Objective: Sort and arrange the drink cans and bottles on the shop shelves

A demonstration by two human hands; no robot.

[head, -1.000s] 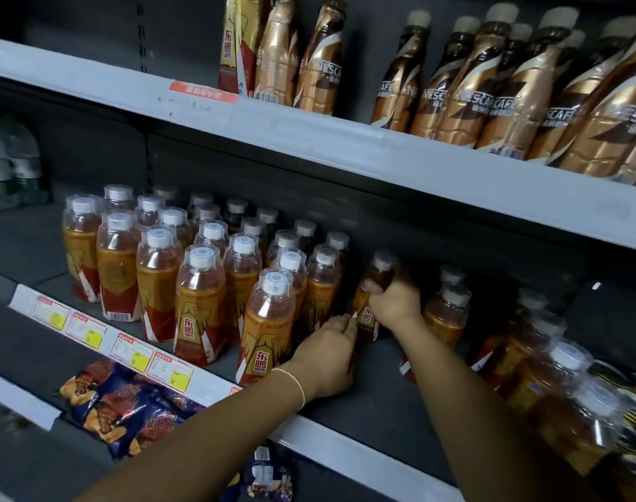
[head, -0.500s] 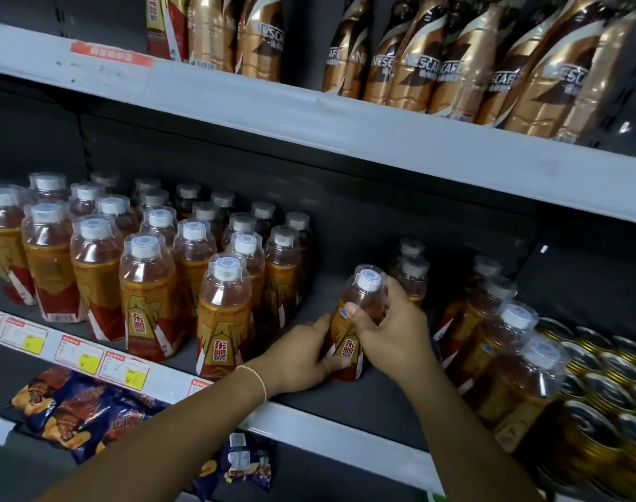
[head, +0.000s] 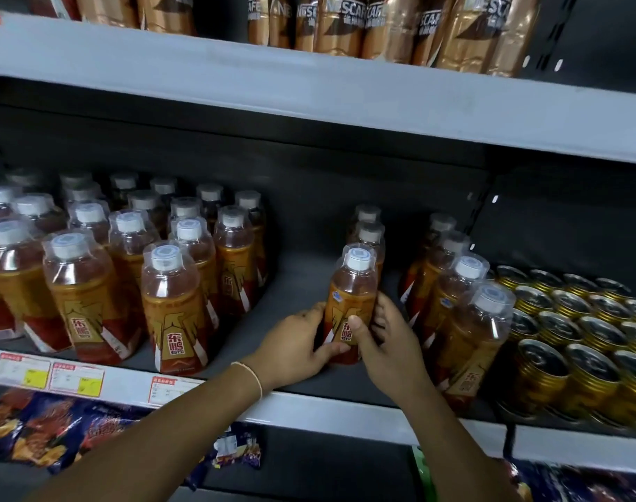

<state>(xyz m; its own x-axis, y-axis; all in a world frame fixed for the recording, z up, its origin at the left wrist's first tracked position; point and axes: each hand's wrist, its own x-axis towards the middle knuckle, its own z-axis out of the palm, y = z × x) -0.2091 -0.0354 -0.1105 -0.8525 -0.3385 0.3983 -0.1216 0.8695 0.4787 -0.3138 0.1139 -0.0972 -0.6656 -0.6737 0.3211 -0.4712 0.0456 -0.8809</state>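
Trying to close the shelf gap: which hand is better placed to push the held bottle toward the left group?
Probably the right hand: it wraps the right side of the drink bottle, behind the push. The left hand sits between it and the bottle group.

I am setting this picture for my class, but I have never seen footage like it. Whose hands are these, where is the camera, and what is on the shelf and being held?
There is no machine here. A person wears one wide-angle camera on the head, looking forward and down, so you see their own arms reaching in.

The left hand, with a thin bracelet at the wrist, and the right hand both grip one orange drink bottle. It is upright near the front of the dark shelf.

To its left stands a block of the same bottles. To its right is a shorter row, then gold cans. Above, brown coffee bottles fill the upper shelf.
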